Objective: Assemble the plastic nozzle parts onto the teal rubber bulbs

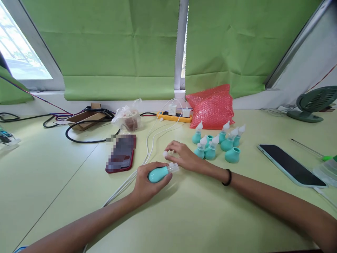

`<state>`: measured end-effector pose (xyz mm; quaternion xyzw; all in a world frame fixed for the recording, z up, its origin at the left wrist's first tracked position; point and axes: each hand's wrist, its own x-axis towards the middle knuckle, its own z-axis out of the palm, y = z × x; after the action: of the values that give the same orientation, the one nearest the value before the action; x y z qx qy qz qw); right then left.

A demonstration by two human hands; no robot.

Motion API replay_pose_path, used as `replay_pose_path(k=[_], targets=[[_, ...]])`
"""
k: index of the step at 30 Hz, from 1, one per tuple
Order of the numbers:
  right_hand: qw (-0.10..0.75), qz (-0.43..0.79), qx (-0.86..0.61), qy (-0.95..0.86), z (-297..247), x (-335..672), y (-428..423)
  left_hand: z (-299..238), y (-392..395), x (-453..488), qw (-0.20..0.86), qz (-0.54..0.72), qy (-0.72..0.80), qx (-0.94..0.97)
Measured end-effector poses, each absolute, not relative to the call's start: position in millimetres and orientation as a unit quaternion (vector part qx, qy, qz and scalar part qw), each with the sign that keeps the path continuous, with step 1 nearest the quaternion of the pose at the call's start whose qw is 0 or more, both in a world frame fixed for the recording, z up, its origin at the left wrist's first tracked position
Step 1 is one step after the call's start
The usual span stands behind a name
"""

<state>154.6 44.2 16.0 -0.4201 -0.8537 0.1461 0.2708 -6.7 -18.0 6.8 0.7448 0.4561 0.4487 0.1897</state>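
Note:
My left hand (146,182) is wrapped round a teal squeeze-bulb nasal aspirator (158,174), which lies tilted with a clear plastic collar (173,167) pointing right. Just beyond it, my right hand (183,156) pinches a small whitish translucent tip (165,153) between its fingertips. The tip is apart from the collar. To the right of that hand several teal bulbs stand in a group. Most carry pointed translucent nozzles, such as this aspirator (210,149). An open-mouthed teal bulb (232,155) lies tilted at the group's front right, and another bare bulb (209,140) sits among them.
White cables (151,147) run from an orange power strip (175,117) past my left hand. A red-cased phone (121,153) lies left, another phone (291,164) right. Behind are a red bubble-wrap bag (210,109), bagged tape (130,119) and a cardboard box (86,119). A fan (313,103) stands far right.

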Motion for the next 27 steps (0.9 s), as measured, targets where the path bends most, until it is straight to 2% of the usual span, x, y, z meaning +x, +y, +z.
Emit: replay_pose_path(k=[6,12,18,27], targets=[[0.374,0.254,-0.399,-0.798,34,196,8,11,-17,-4,0.227,0.447,0.454,0.737],[0.28,0.243,-0.293,-0.881,44,212,-3,11,-16,-2,0.235,0.436,0.421,0.76],[0.201,0.236,-0.263,-0.914,48,215,-2,11,-16,-2,0.256,0.421,0.397,0.774],[0.193,0.287,-0.275,-0.897,43,216,0,8,-16,0,0.272,0.407,0.413,0.768]])
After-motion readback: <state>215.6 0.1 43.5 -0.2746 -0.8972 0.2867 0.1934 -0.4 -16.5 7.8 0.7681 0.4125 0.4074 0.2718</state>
